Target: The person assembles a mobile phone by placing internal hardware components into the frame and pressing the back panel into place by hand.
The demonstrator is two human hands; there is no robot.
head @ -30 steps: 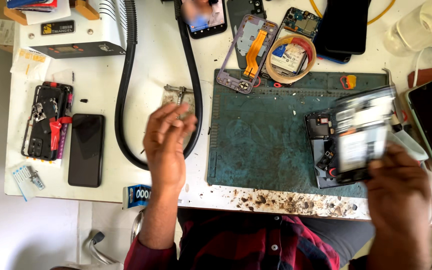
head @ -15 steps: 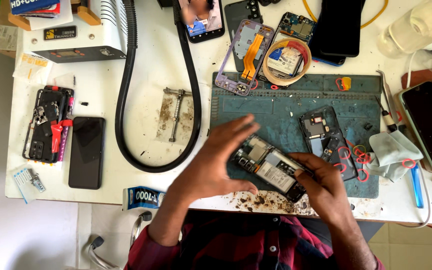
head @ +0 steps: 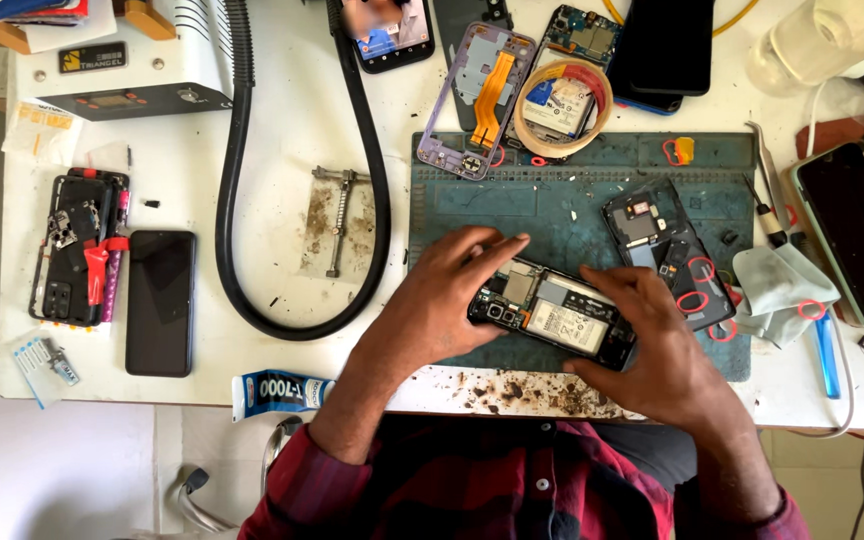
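Note:
An opened phone (head: 552,312), back cover off with battery and boards showing, lies tilted on the green work mat (head: 552,200) near the table's front edge. My left hand (head: 442,300) grips its left, camera end with fingers over the top edge. My right hand (head: 652,340) holds its right end, thumb under and fingers on top. A separate black phone back frame (head: 667,250) with red rubber bands rests on the mat just right of my hands.
A black hose (head: 232,200) loops across the white table from a white machine (head: 132,60). A dark phone (head: 160,302) and another opened phone (head: 77,245) lie at left. A glue tube (head: 277,392), tape roll (head: 562,92), tweezers (head: 767,185), cloth (head: 782,290) and more phones surround the mat.
The opened phone came down from my raised right hand onto the mat. My left hand moved right from the table onto the phone, and both hands now grip its ends.

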